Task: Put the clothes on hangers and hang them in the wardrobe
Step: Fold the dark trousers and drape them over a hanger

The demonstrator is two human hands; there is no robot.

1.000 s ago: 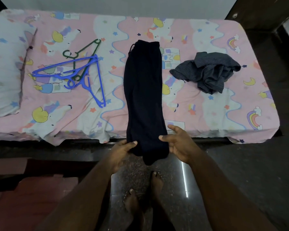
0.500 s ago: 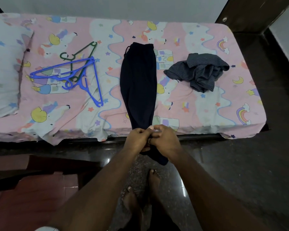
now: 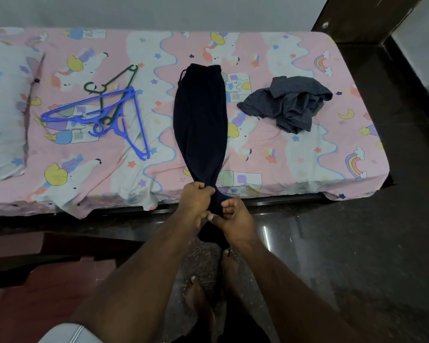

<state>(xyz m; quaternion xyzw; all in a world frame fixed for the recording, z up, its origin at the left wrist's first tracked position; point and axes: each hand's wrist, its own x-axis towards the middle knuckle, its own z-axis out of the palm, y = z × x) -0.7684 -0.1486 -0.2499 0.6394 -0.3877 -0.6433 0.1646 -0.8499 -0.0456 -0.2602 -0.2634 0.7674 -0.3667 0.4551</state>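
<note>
Since a second ago, when both hands lay open on either side of the hem, they have closed in and bunched the near end of the dark trousers (image 3: 200, 120) into a narrow neck at the bed's front edge.

The bed (image 3: 307, 167), in its pink printed sheet, fills the width of the view, with a pillow (image 3: 3, 115) at the left end. The trousers lie folded lengthwise down the middle, waistband at the far side by the wall, long axis running straight toward the person; the gathered leg ends hang over the near edge toward the floor.

A crumpled grey striped garment (image 3: 287, 102) sits to the right, well apart from the trousers. To the left lie the blue hangers (image 3: 119, 115), tangled over a green hanger (image 3: 114, 82).

The left hand (image 3: 196, 201) is curled round the bunched cloth at the edge; the right hand (image 3: 233, 216) pinches it just below, both touching each other.

The hangers lie left of the grip, so the left hand is nearer to them. The sheet between trousers and hangers is bare, leaving room to slide or lift the trousers that way; the overhanging hem could slip floorward if released.
</note>
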